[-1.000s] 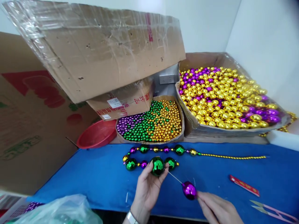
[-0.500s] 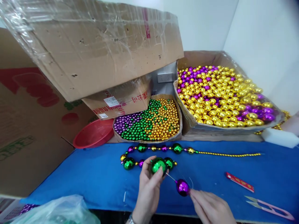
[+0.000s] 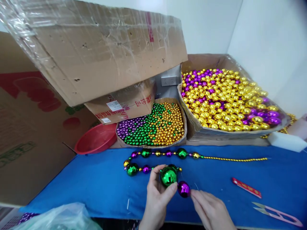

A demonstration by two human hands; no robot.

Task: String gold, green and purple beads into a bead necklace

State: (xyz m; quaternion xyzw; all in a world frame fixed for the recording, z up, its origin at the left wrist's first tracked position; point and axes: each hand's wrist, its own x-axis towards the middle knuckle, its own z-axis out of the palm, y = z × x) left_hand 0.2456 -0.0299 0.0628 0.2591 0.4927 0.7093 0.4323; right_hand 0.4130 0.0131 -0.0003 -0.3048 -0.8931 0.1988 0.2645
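Note:
My left hand (image 3: 157,199) pinches a large shiny green bead (image 3: 169,176) at the end of a bead strand (image 3: 158,158) that lies in a loop on the blue cloth (image 3: 96,182). Close beside the green bead sits a purple bead (image 3: 183,188). My right hand (image 3: 211,210) is closed at the purple bead's right side, fingertips touching it. The strand carries green, purple and gold beads and ends in a thin gold twisted length (image 3: 237,159) running right. A thin thread end shows near the purple bead.
Behind the cloth stand a small box of purple, green and gold beads (image 3: 153,126) and a large box of gold and purple beads (image 3: 227,95). A red bowl (image 3: 96,139), tilted cardboard boxes (image 3: 100,48), a red strip (image 3: 246,188), pink snips (image 3: 275,213) and a plastic bag (image 3: 57,218) lie around.
The purple bead has slid left along the thread until it sits against the green bead. My right hand followed it leftward; my left hand lowered the green bead slightly.

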